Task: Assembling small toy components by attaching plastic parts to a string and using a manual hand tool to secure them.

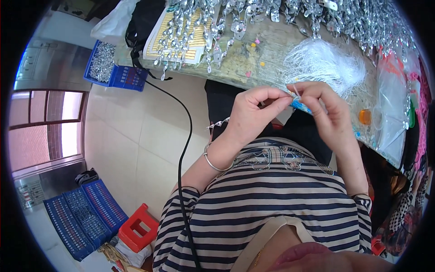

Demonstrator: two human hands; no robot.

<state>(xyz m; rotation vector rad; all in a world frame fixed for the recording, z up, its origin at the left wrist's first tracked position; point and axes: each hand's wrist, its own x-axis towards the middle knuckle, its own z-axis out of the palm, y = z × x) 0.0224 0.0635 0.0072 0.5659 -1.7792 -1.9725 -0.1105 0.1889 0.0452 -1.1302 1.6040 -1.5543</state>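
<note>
My left hand (253,113) is closed, thumb and forefinger pinched together in front of the table edge. A twisted silver strip (219,123) sticks out from behind this hand near the wrist; its other end is hidden by the fingers. My right hand (331,113) is pinched too, its fingertips close to the left ones, with a thin white string (295,89) at them. Something small and blue (300,106) shows just below the fingertips. Past the right hand, a loose bundle of white string (324,61) lies on the worn table (267,50).
Many silver twisted strands (362,22) cover the table's far side. Clear plastic bags (392,109) hang at its right edge. A blue basket of silver pieces (103,63), a red stool (138,228) and blue crates (86,220) are at left. A black cable (185,149) runs across my left arm.
</note>
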